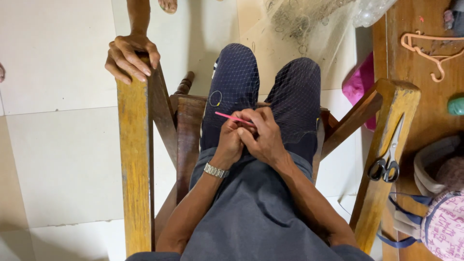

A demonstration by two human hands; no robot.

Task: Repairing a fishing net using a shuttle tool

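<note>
I sit in a wooden chair and look down at my lap. A fine fishing net (290, 92) lies draped over both my knees and runs on to the floor ahead. My left hand (229, 140), with a metal watch on its wrist, and my right hand (263, 137) are pressed together over my thighs. A thin pink netting needle (231, 117) sticks out to the left from between the fingers; my right hand pinches it while my left hand grips the net mesh.
Another person's hand (130, 57) rests on the top of the left chair arm (135, 159). Scissors (386, 162) lie on the right chair arm (391, 121). A wooden table (425, 96) at right carries a pink hanger (430, 48). A bag (442, 217) sits lower right.
</note>
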